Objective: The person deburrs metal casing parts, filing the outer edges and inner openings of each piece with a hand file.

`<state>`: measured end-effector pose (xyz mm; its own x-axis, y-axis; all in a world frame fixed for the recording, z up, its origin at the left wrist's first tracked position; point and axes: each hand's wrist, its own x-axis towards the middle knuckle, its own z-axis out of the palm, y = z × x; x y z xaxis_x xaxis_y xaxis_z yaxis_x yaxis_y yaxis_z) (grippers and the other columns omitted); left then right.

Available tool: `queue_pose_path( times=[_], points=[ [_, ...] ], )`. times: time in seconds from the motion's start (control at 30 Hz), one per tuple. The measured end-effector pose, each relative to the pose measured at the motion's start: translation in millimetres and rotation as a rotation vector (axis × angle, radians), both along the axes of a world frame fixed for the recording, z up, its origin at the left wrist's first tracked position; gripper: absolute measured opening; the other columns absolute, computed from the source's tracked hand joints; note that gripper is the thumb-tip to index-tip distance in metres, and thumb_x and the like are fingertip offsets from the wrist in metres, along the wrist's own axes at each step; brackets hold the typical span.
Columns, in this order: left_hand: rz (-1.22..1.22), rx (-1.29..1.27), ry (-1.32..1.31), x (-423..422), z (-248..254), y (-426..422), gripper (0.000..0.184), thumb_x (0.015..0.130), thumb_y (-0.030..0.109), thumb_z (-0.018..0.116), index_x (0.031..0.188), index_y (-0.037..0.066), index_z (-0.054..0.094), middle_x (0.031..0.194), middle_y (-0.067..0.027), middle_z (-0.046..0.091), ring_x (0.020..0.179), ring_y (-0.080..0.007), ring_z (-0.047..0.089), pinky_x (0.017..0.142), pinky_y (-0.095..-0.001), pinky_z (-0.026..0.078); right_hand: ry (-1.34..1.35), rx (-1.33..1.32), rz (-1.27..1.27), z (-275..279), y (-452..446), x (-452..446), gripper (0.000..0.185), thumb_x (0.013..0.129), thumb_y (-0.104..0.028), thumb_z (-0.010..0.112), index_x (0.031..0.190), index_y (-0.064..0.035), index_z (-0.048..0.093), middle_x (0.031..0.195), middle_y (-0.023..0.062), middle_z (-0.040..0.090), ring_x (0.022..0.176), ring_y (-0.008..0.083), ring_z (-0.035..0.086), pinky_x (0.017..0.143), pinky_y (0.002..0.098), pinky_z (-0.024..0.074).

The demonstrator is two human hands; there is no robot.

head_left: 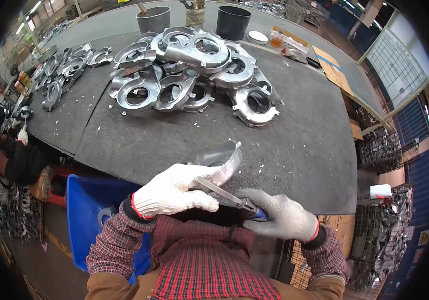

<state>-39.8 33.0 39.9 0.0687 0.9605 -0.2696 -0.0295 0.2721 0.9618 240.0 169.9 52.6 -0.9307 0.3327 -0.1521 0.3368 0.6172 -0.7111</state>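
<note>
My left hand (174,192), in a white knit glove, is closed around a curved silver metal casting (229,165) tilted up over the table's near edge. In my right hand (287,215), also gloved, is the blue and black handle of a flat file (219,190). The file's narrow metal strip reaches left against or very near the casting's lower rim; exact contact is hard to make out. Part of the casting is hidden behind my left fingers. Beyond my hands lies a heap of similar ring-shaped castings (137,95) on the dark table (304,130).
At the back stand a grey bucket (153,21), a black bucket (233,24) and a bottle of orange liquid (277,37). A blue bin (82,225) is below left. Another person (12,150) works at left, beside more castings (72,65). Small metal chips dot the tabletop.
</note>
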Motion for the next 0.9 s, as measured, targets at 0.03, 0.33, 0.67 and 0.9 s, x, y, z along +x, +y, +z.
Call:
queue_pose_path(
  times=[0.03,0.33,0.67,0.9],
  points=[
    [0.036,0.091,0.056,0,-6,-1,0.066,0.087,0.003,0.09,0.148,-0.004,0.066,0.11,-0.0076,0.077,0.098,-0.0157,0.071,0.09,-0.0338,0.06,-0.018,-0.175,0.061,-5,9,0,0.077,0.095,-0.03,0.084,0.164,-0.0181,0.05,0.126,0.0174,0.077,0.103,0.0411,0.08,0.089,0.0471,0.065],
    [0.151,0.121,0.634,5,-5,-7,0.082,0.096,0.042,0.086,0.162,0.005,0.054,0.128,-0.0224,0.075,0.113,-0.0403,0.075,0.099,-0.0431,0.058,-0.096,-0.093,-0.01,1,-4,-12,0.077,0.098,-0.033,0.083,0.164,-0.0149,0.048,0.131,0.0194,0.077,0.108,0.041,0.079,0.092,0.0474,0.0664],
    [0.367,0.05,-0.04,20,2,2,0.052,0.102,0.007,0.063,0.153,0.003,0.053,0.113,-0.0014,0.065,0.091,-0.0091,0.063,0.077,-0.0259,0.053,0.087,-0.108,-0.131,-16,-11,-21,0.078,0.099,-0.031,0.081,0.166,-0.0185,0.044,0.128,0.021,0.078,0.11,0.042,0.079,0.095,0.0503,0.0656],
    [0.457,0.036,-0.075,33,0,13,0.047,0.101,0.01,0.065,0.146,0.002,0.055,0.112,-0.0021,0.067,0.096,-0.0102,0.066,0.083,-0.0275,0.056,-0.028,-0.336,-0.284,-5,-29,-22,0.083,0.098,-0.028,0.082,0.169,-0.0141,0.041,0.141,0.0243,0.071,0.125,0.0405,0.075,0.107,0.0479,0.0586]
  ],
)
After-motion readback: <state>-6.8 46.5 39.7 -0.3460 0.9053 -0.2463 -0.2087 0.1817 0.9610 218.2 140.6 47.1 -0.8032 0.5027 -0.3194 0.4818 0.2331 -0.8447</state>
